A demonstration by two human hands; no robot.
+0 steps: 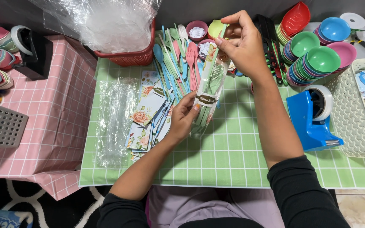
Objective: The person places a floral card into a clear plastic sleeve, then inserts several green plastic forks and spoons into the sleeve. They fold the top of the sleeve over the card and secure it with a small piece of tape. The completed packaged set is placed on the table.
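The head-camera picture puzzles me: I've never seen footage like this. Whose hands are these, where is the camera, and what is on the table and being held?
The camera sits on a person's head and looks down, so both bare hands are that person's own. The left hand holds the lower part of a narrow clear plastic sleeve with pale green cutlery and a floral card inside; the right hand pinches its top. Underneath is a green checked tablecloth. On it lie floral cards, loose pastel spoons and forks, stacked coloured bowls, a blue tape dispenser and empty clear sleeves.
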